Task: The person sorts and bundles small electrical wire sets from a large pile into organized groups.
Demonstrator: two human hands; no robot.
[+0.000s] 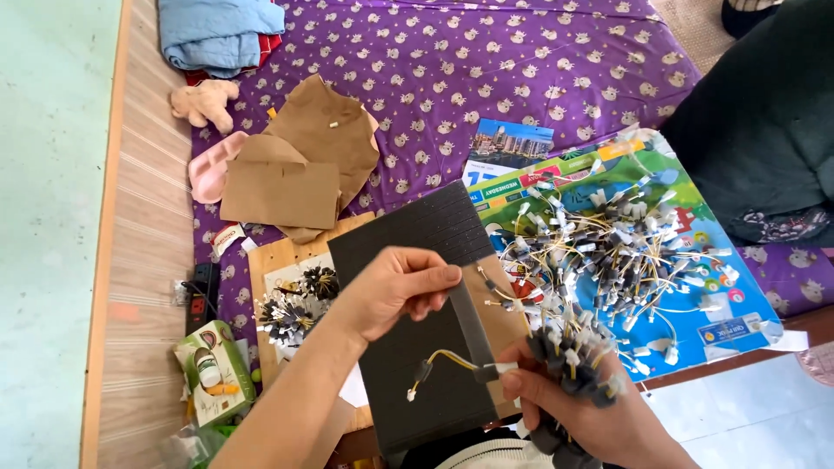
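My left hand (395, 291) reaches in from the lower left and pinches the top end of a narrow dark foam strip (474, 326), which lies along the edge of a dark grey foam sheet (417, 234). My right hand (578, 408) is closed on a bundle of short wires (573, 356) with white plugs and grey foam sleeves. One yellow-and-black wire (439, 360) sticks out of that bundle to the left, over the foam sheet. The two hands are a short distance apart.
A loose heap of the same wires (608, 252) lies on a colourful poster (721, 326). Finished bundles (295, 308) sit on a wooden board. Brown paper (300, 165), a plush toy (204, 102), a green box (213, 369) and folded blue cloth (221, 30) lie to the left. Another person in dark clothes (764, 130) sits at the right.
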